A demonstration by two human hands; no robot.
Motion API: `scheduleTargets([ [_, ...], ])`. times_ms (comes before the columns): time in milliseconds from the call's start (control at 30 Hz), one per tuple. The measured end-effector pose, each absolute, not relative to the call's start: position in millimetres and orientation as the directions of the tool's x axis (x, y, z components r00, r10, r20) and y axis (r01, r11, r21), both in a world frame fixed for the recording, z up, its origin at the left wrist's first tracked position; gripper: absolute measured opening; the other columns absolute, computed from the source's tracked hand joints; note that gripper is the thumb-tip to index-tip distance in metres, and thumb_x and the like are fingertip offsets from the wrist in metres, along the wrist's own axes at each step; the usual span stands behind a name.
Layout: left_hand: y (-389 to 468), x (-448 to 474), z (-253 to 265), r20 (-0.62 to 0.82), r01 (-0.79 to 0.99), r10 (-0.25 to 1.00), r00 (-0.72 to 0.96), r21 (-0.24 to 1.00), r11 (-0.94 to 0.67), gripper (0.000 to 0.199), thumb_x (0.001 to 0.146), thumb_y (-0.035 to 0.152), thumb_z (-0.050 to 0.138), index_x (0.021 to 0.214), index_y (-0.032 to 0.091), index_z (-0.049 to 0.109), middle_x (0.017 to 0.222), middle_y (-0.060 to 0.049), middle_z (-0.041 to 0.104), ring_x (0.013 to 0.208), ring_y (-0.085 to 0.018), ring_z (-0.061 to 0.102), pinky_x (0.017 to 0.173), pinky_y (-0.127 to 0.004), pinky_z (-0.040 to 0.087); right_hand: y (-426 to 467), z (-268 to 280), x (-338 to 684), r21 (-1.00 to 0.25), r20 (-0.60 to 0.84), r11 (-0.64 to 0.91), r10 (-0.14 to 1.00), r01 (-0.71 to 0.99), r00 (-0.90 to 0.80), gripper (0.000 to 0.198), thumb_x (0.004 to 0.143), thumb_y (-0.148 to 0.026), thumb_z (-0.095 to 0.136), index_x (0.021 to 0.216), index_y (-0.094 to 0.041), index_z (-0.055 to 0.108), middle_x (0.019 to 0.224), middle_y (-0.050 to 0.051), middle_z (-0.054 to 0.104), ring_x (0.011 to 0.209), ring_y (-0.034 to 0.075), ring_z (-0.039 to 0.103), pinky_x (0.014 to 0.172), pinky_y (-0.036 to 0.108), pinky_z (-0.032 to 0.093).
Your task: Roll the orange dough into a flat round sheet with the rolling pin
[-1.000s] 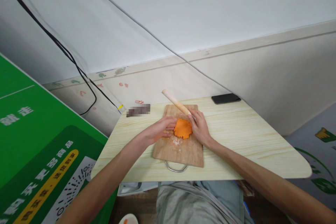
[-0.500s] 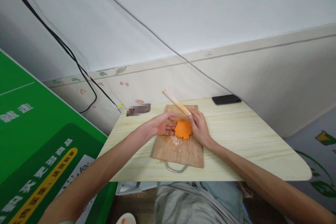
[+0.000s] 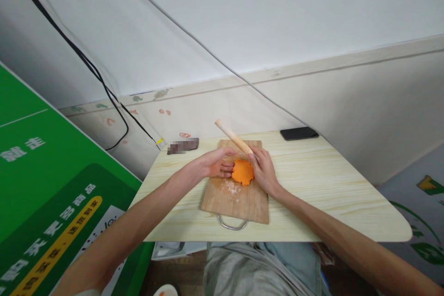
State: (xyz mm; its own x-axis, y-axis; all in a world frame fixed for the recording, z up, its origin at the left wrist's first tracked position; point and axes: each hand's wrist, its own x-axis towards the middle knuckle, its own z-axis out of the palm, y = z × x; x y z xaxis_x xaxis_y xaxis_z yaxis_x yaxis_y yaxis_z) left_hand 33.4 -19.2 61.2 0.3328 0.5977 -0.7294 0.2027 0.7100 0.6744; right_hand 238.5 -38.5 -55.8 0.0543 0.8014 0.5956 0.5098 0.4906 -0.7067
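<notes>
A flat, ragged-edged piece of orange dough (image 3: 243, 172) lies on a wooden cutting board (image 3: 236, 206), which has a metal handle (image 3: 231, 228) at its near end. White flour is scattered on the board just below the dough. My right hand (image 3: 264, 169) is closed around one end of a wooden rolling pin (image 3: 234, 137), whose other end slants up and away to the left. At the dough's left edge is my left hand (image 3: 218, 163), its fingers apart and its fingertips at the rim.
The board rests on a light wood-grain table (image 3: 322, 194) against a white wall. A black phone (image 3: 299, 133) lies at the back right; a dark, blurred-out object (image 3: 183, 146) sits at the back left. Cables hang along the wall, and a green printed panel (image 3: 69, 185) stands to the left.
The orange dough has shifted very slightly to the right, and the left fingers have curled a little at its edge. The rolling pin stays in the right hand.
</notes>
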Motion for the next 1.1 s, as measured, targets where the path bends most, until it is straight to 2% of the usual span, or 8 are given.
scheduleTargets([
  [133, -20.4, 34.1, 60.1, -0.715, 0.23, 0.625, 0.313, 0.696, 0.68, 0.027, 0.087, 0.041, 0.075, 0.1, 0.019, 0.067, 0.09, -0.004, 0.073, 0.079, -0.016, 0.07, 0.076, -0.026, 0.057, -38.4, -55.5, 238.2, -0.708, 0.597, 0.489, 0.8, 0.51, 0.062, 0.046, 0.11, -0.05, 0.044, 0.137, -0.024, 0.071, 0.119, 0.014, 0.073, 0.111, 0.033, 0.063, 0.101, 0.055, 0.051],
  [267, -28.3, 43.0, 53.9, -0.61, 0.247, 0.748, 0.262, 0.792, 0.558, 0.021, 0.086, 0.026, 0.073, 0.104, 0.016, 0.066, 0.087, -0.004, 0.073, 0.076, -0.015, 0.072, 0.074, -0.025, 0.059, -38.3, -55.4, 238.0, -0.71, 0.592, 0.484, 0.803, 0.511, 0.063, 0.047, 0.11, -0.05, 0.044, 0.137, -0.023, 0.071, 0.117, 0.014, 0.073, 0.111, 0.033, 0.063, 0.1, 0.054, 0.052],
  [433, -33.0, 57.5, 40.0, -0.46, 0.323, 0.883, 0.096, 0.853, 0.409, 0.073, 0.075, 0.011, 0.083, 0.139, 0.014, 0.047, 0.078, 0.001, 0.07, 0.068, -0.018, 0.072, 0.062, -0.026, 0.057, -38.3, -56.6, 238.7, -0.712, 0.589, 0.481, 0.806, 0.511, 0.061, 0.046, 0.11, -0.052, 0.045, 0.138, -0.025, 0.071, 0.122, 0.013, 0.073, 0.114, 0.032, 0.063, 0.104, 0.054, 0.05],
  [533, -31.5, 61.8, 34.4, -0.409, 0.344, 0.91, 0.071, 0.866, 0.363, 0.084, 0.073, 0.007, 0.084, 0.145, 0.015, 0.041, 0.075, 0.004, 0.067, 0.064, -0.018, 0.071, 0.058, -0.024, 0.055, -38.5, -56.8, 239.1, -0.716, 0.586, 0.477, 0.808, 0.509, 0.068, 0.047, 0.11, -0.052, 0.045, 0.137, -0.024, 0.071, 0.122, 0.013, 0.073, 0.115, 0.032, 0.063, 0.105, 0.055, 0.05],
  [700, -25.4, 60.8, 34.2, -0.456, 0.273, 0.887, 0.075, 0.865, 0.421, 0.081, 0.074, 0.004, 0.084, 0.143, 0.014, 0.043, 0.079, 0.0, 0.071, 0.069, -0.019, 0.075, 0.063, -0.027, 0.061, -39.7, -54.7, 239.9, -0.724, 0.584, 0.471, 0.808, 0.504, 0.083, 0.047, 0.11, -0.053, 0.045, 0.136, -0.025, 0.071, 0.121, 0.013, 0.074, 0.114, 0.032, 0.063, 0.103, 0.054, 0.051],
  [800, -19.5, 60.0, 37.9, -0.473, 0.274, 0.877, 0.078, 0.856, 0.438, 0.072, 0.073, 0.006, 0.085, 0.135, 0.014, 0.052, 0.077, -0.001, 0.072, 0.071, -0.021, 0.077, 0.064, -0.029, 0.063, -40.9, -52.7, 240.4, -0.728, 0.58, 0.464, 0.809, 0.505, 0.092, 0.048, 0.11, -0.054, 0.044, 0.136, -0.024, 0.071, 0.12, 0.013, 0.074, 0.112, 0.032, 0.063, 0.102, 0.054, 0.051],
  [933, -8.6, 60.1, 47.7, -0.497, 0.275, 0.841, 0.213, 0.856, 0.437, 0.044, 0.071, 0.01, 0.088, 0.11, 0.014, 0.068, 0.08, -0.006, 0.076, 0.08, -0.024, 0.078, 0.07, -0.033, 0.065, -42.4, -50.8, 240.8, -0.732, 0.574, 0.461, 0.814, 0.501, 0.09, 0.049, 0.109, -0.055, 0.044, 0.137, -0.023, 0.07, 0.121, 0.014, 0.074, 0.112, 0.032, 0.063, 0.102, 0.054, 0.051],
  [1100, 6.8, 52.0, 62.4, -0.455, 0.261, 0.847, 0.274, 0.883, 0.39, 0.024, 0.069, 0.013, 0.089, 0.088, 0.014, 0.073, 0.083, -0.008, 0.078, 0.086, -0.025, 0.076, 0.075, -0.034, 0.065, -42.3, -48.7, 240.5, -0.749, 0.571, 0.461, 0.813, 0.475, 0.111, 0.046, 0.109, -0.052, 0.046, 0.136, -0.025, 0.071, 0.12, 0.013, 0.073, 0.113, 0.032, 0.062, 0.103, 0.055, 0.05],
])
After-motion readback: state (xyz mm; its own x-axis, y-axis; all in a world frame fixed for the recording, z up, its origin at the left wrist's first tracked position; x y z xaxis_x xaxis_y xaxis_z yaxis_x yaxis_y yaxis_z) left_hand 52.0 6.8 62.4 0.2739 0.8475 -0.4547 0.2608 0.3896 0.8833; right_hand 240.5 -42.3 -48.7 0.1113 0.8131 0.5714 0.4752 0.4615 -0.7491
